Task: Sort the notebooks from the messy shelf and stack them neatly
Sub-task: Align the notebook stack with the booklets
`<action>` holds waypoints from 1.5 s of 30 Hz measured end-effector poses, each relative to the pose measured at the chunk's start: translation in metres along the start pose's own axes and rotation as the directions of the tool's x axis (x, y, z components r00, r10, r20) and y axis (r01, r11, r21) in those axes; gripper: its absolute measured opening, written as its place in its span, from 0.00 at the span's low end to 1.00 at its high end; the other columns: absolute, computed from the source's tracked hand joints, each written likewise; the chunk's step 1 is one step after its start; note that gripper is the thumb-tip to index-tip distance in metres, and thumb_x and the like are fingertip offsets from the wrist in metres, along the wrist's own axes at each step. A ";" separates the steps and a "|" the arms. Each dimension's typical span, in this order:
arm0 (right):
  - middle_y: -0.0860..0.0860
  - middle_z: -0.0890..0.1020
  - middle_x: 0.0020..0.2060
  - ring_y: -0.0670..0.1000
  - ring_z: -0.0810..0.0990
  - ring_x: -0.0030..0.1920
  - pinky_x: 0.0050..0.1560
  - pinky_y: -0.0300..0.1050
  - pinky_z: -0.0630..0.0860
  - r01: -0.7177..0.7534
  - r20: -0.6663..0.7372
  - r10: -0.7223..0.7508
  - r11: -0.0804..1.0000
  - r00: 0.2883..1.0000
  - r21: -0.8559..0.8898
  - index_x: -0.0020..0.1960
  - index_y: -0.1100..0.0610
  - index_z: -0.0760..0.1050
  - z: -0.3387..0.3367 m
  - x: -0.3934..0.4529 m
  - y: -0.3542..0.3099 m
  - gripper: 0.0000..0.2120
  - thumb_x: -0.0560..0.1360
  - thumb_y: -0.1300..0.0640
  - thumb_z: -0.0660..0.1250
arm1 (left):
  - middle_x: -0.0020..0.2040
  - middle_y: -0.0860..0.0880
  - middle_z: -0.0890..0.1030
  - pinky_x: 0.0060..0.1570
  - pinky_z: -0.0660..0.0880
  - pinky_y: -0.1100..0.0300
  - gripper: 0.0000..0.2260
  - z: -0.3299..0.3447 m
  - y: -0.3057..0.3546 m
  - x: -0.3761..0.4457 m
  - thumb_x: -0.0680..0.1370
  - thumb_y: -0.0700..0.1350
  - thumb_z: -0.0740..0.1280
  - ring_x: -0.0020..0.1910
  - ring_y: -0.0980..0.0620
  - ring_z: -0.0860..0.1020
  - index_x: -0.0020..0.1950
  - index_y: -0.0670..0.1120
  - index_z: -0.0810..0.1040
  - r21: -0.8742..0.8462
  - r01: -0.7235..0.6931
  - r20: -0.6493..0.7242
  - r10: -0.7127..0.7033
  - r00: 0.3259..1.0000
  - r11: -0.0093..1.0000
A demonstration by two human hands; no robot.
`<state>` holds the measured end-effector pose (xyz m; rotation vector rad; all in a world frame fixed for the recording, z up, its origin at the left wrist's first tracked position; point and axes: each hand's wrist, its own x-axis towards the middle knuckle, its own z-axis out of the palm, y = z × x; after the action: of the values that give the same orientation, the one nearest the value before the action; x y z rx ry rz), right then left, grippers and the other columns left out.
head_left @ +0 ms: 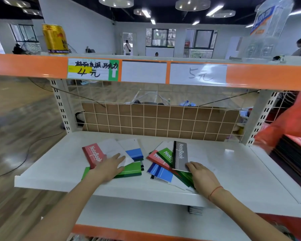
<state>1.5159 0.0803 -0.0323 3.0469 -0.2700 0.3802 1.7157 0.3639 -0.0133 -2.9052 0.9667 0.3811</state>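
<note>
Left hand (109, 165): forearm extended forward, palm down, fingers straight. Right hand (202, 176): forearm extended, palm down, fingers loosely bent, red string at wrist.

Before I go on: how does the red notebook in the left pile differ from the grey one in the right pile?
The red notebook lies flat at the left pile's far left edge; the grey notebook tops the right pile, its near end raised.
The left hand rests flat on the pile beside the red one; the right hand touches the grey one's near corner.
Both bear "NoteBook" in white lettering.
</note>
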 end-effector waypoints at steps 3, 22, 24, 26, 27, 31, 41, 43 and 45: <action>0.50 0.80 0.28 0.51 0.78 0.26 0.21 0.41 0.73 -0.001 -0.005 0.001 1.000 1.000 -0.002 0.37 0.54 0.78 0.003 0.003 -0.006 0.27 0.40 0.59 0.83 | 0.79 0.48 0.45 0.68 0.59 0.35 0.25 0.007 -0.009 -0.005 0.82 0.58 0.49 0.74 0.34 0.54 0.77 0.59 0.44 0.000 0.104 -0.002 -0.104 0.995 0.995; 0.55 0.81 0.32 0.56 0.80 0.30 0.27 0.47 0.78 -0.067 -0.312 0.036 0.994 0.950 -0.087 0.44 0.58 0.77 -0.034 -0.006 0.004 0.34 0.39 0.70 0.78 | 0.58 0.43 0.73 0.51 0.73 0.50 0.23 -0.036 0.012 -0.024 0.77 0.33 0.57 0.55 0.43 0.76 0.71 0.45 0.61 0.123 0.084 -0.242 -0.053 0.969 0.989; 0.56 0.80 0.32 0.58 0.80 0.30 0.29 0.47 0.77 -0.061 -0.374 0.022 0.994 0.927 -0.091 0.43 0.60 0.78 -0.048 -0.009 0.013 0.32 0.40 0.75 0.74 | 0.59 0.45 0.75 0.51 0.72 0.53 0.23 -0.049 0.025 -0.029 0.76 0.34 0.58 0.56 0.45 0.76 0.70 0.46 0.62 0.168 0.077 -0.337 -0.016 0.942 0.983; 0.57 0.80 0.33 0.59 0.79 0.31 0.30 0.47 0.76 -0.035 -0.414 -0.010 0.994 0.910 -0.099 0.44 0.61 0.78 -0.058 -0.013 0.027 0.33 0.39 0.78 0.69 | 0.63 0.45 0.74 0.57 0.72 0.54 0.25 -0.058 0.045 -0.036 0.76 0.34 0.59 0.59 0.46 0.74 0.71 0.48 0.62 0.161 0.046 -0.430 0.028 0.903 0.986; 0.57 0.80 0.33 0.60 0.79 0.31 0.31 0.47 0.76 -0.024 -0.428 -0.018 0.995 0.904 -0.092 0.45 0.61 0.78 -0.062 -0.015 0.035 0.34 0.40 0.78 0.68 | 0.66 0.45 0.72 0.62 0.69 0.53 0.27 -0.061 0.059 -0.040 0.76 0.33 0.59 0.63 0.45 0.72 0.73 0.48 0.60 0.144 0.017 -0.453 0.050 0.890 0.989; 0.59 0.80 0.37 0.61 0.79 0.35 0.36 0.50 0.78 0.003 -0.519 -0.034 0.998 0.854 -0.059 0.49 0.62 0.78 -0.087 -0.030 0.079 0.27 0.52 0.76 0.63 | 0.76 0.43 0.60 0.70 0.59 0.53 0.29 -0.071 0.128 -0.051 0.78 0.34 0.57 0.74 0.45 0.59 0.77 0.50 0.56 0.022 -0.133 -0.518 0.125 0.846 0.991; 0.59 0.82 0.45 0.61 0.80 0.44 0.44 0.51 0.76 0.033 -0.636 -0.099 0.993 0.765 -0.115 0.53 0.62 0.78 -0.161 -0.107 0.268 0.20 0.61 0.69 0.64 | 0.73 0.45 0.65 0.58 0.69 0.50 0.35 -0.058 0.329 -0.035 0.70 0.27 0.57 0.68 0.43 0.67 0.74 0.49 0.64 -0.187 -0.332 -0.659 0.133 0.740 0.925; 0.60 0.82 0.44 0.60 0.81 0.42 0.42 0.51 0.77 0.030 -0.635 -0.100 0.992 0.766 -0.119 0.52 0.63 0.79 -0.167 -0.128 0.304 0.18 0.66 0.63 0.58 | 0.72 0.46 0.66 0.55 0.72 0.48 0.35 -0.047 0.364 -0.040 0.69 0.27 0.58 0.66 0.42 0.69 0.74 0.49 0.64 -0.202 -0.330 -0.657 0.122 0.744 0.922; 0.60 0.82 0.43 0.61 0.81 0.41 0.41 0.51 0.79 0.025 -0.616 -0.082 0.995 0.783 -0.101 0.51 0.63 0.79 -0.169 -0.143 0.332 0.19 0.67 0.62 0.54 | 0.70 0.45 0.68 0.53 0.73 0.48 0.36 -0.039 0.391 -0.045 0.67 0.27 0.58 0.64 0.41 0.70 0.74 0.49 0.64 -0.218 -0.332 -0.645 0.120 0.755 0.918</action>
<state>1.2789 -0.2091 0.1080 2.6339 -0.1481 1.2856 1.4561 0.0715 0.0453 -3.2807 1.4750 -0.5279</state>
